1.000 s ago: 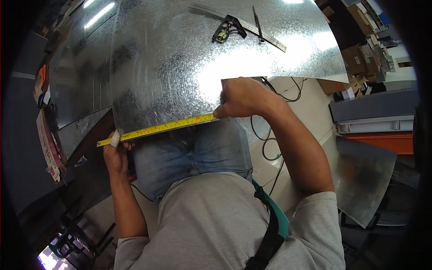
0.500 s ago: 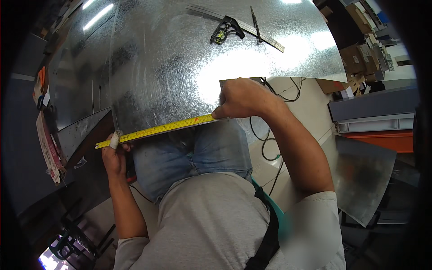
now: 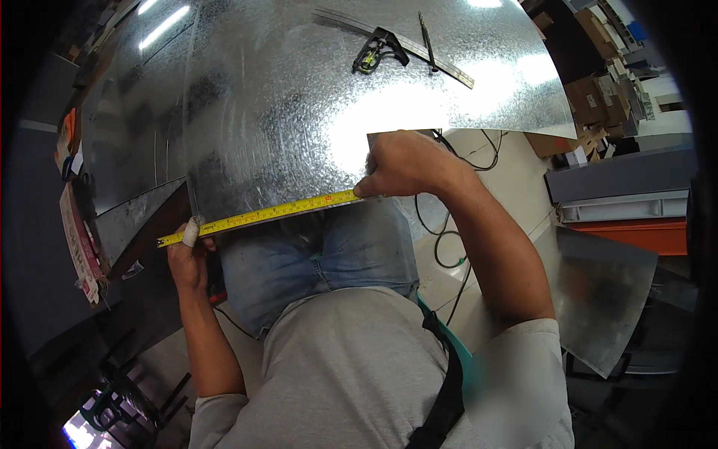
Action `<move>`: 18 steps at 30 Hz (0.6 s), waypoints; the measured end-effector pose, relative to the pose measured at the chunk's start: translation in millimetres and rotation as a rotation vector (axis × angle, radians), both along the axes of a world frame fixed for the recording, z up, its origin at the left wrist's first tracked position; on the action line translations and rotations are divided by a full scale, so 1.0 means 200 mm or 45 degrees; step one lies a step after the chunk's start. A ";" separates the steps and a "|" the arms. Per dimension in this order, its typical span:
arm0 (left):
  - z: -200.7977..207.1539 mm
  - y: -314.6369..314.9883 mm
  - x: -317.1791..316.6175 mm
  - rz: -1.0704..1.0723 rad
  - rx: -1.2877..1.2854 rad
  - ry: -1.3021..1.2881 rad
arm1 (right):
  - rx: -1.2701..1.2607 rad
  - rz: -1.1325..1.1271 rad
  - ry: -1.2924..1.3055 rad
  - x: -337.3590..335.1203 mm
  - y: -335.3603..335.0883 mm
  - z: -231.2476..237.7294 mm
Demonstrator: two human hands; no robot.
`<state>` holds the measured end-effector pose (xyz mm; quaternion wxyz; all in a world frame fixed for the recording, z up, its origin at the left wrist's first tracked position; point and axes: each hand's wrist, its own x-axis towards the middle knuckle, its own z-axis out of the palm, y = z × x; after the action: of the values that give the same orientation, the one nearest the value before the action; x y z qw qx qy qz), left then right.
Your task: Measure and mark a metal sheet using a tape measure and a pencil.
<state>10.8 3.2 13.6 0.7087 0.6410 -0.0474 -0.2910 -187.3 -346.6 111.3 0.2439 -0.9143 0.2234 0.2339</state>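
Observation:
A yellow tape measure blade lies stretched along the near edge of a shiny galvanized metal sheet. My left hand pinches the blade near its hooked end, at the sheet's left corner; the thumb wears a pale wrap. The hook end sticks out past that hand. At the blade's right end, my right hand is closed over it, thumb pressed on the sheet's edge next to a cut-out corner. Whatever tape case there is stays hidden behind the right hand.
On the sheet's far part lie a combination square and a dark pen-like scriber. Black cables loop on the floor at right. Another metal sheet leans at lower right, below grey and orange drawers. A long box sits at left.
Almost nothing differs. The view has shifted very slightly; both hands keep the tape along the sheet's edge.

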 end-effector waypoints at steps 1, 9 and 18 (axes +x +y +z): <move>0.00 0.00 0.00 -0.007 -0.005 0.000 | 0.000 0.001 0.000 0.00 0.00 0.00; -0.02 0.00 0.00 0.020 -0.039 0.044 | 0.025 -0.026 0.026 0.00 0.01 0.00; -0.05 0.01 0.00 0.014 -0.107 0.040 | 0.067 -0.068 0.112 0.02 0.02 0.04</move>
<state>10.4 4.4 3.6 0.7373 0.6061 -0.0450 -0.2949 -183.2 -343.6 118.7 0.2639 -0.8901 0.2521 0.2731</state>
